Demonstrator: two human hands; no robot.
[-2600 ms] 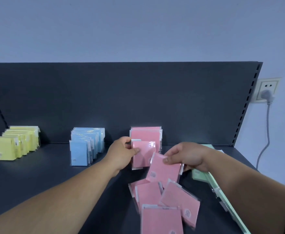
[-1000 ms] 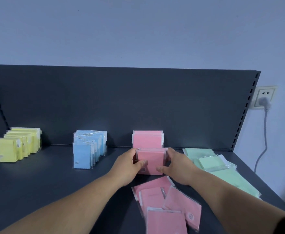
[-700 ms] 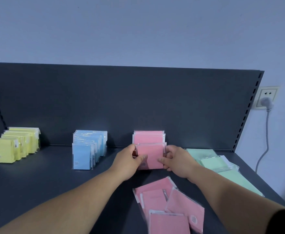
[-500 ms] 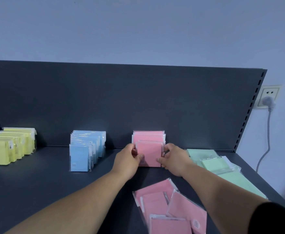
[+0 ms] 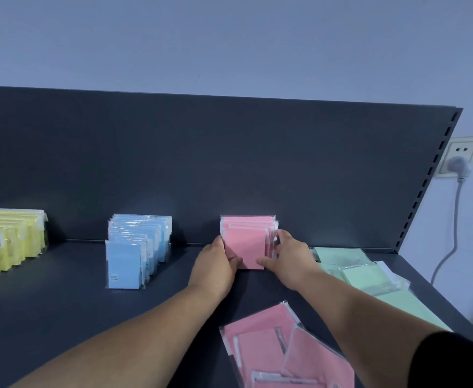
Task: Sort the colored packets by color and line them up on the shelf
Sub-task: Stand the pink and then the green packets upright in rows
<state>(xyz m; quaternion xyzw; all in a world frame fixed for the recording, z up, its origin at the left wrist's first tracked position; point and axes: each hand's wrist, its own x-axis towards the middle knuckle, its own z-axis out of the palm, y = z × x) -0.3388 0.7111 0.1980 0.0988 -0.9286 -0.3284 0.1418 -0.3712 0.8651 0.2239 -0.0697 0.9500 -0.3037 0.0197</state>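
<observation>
**Squaring up the pink row**

We have both hands on the pink row [image 5: 248,233], which stands upright on the shelf [image 5: 61,317] against the back panel [image 5: 229,163], to the right of the blue row [image 5: 137,247]. The left hand [image 5: 215,264] takes the row's left edge and the right hand [image 5: 288,259] its right edge. Each grip is closed on the row: thumbs lie on the lower front of the nearest packet, and the fingers curl round the sides.

We judge these packets light and thin, each a coloured sheet in a clear, glossy sleeve. They look slippery against one another, and likely to fan out or topple if let go carelessly. The side edges seem the best place to hold, pressing inward from both sides so the row stays square. A pinch at a top corner would probably bend a packet.

We see no box or bin here; the sleeves are the only containers, one sheet apiece as far as we can tell. Loose pink packets [image 5: 271,345] lie flat and overlapping near us. Green packets [image 5: 364,275] lie unsorted at the right, and the yellow row [image 5: 8,242] stands at the far left.
</observation>
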